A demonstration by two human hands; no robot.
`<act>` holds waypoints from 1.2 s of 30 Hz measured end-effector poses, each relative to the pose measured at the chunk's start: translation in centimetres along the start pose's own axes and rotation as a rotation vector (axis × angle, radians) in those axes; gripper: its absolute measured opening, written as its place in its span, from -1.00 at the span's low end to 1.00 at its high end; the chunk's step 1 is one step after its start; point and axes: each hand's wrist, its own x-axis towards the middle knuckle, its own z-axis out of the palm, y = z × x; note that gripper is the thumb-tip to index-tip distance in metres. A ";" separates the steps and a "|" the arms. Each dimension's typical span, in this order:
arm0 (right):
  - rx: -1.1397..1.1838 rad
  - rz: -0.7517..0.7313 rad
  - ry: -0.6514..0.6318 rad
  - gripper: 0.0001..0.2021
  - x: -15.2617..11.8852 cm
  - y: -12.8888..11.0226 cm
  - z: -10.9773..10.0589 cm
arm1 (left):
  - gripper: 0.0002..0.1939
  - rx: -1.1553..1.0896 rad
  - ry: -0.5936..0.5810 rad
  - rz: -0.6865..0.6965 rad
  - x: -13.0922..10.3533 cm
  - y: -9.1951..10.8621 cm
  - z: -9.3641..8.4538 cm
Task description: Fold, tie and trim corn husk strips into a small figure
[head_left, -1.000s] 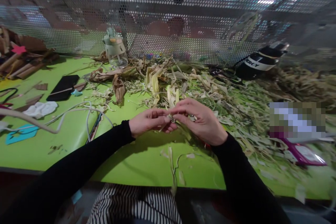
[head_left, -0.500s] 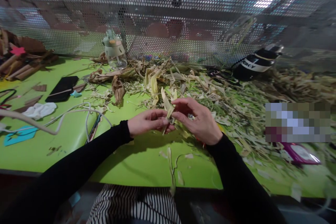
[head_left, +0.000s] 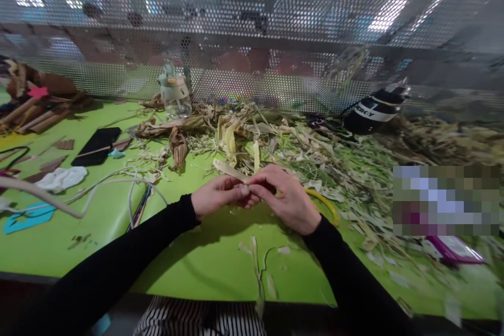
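Observation:
Both my hands meet over the green table (head_left: pixel 220 273), fingertips almost touching. My left hand (head_left: pixel 220 197) is closed in a pinch on a pale husk strip (head_left: pixel 229 170), which sticks out up and to the left between the hands. My right hand (head_left: pixel 285 197) is closed too, its thumb and index finger pinching the base of the same strip; the exact grip is hidden by the fingers. A yellow husk piece (head_left: pixel 256 156) stands just above my right fingers. Behind the hands lies a heap of husk scraps (head_left: pixel 275 131).
A clear bottle (head_left: pixel 176 95) stands at the back, a black bottle (head_left: pixel 374 110) leans at the back right. At left are a black phone (head_left: pixel 96 146), white cable (head_left: pixel 94 181) and crumpled tissue (head_left: pixel 61 178). A yellow ring (head_left: pixel 328 205) lies beside my right wrist.
The pale strip has tipped from nearly upright to slanting left. My right fingers have closed in beside my left fingertips. The view has tilted slightly up, and the yellow ring shows more.

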 end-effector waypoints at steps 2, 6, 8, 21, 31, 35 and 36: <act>-0.058 -0.005 0.132 -0.87 -0.1 -0.1 0.4 | -0.65 -0.051 0.080 0.055 0.2 0.1 0.0; -0.207 0.131 0.339 -0.82 -0.3 0.0 1.0 | -0.59 -0.049 0.160 0.087 0.2 0.4 0.1; -0.151 0.207 0.255 -0.78 -0.3 0.2 1.4 | -0.58 0.048 0.161 0.070 0.1 0.5 0.3; 0.193 0.363 0.043 -0.64 -0.3 0.8 2.1 | -0.66 0.791 0.063 0.087 -0.3 1.0 0.1; 0.414 0.451 0.368 -0.80 -0.2 -0.1 2.4 | -0.68 0.889 0.269 0.124 -1.3 1.1 2.6; 0.436 0.451 0.419 -0.78 -0.3 -0.1 2.3 | -0.80 0.817 0.297 0.125 -1.5 1.2 2.9; 0.440 0.454 0.429 -0.78 -0.3 -0.1 2.4 | -0.78 0.777 0.292 0.112 -1.5 1.2 2.9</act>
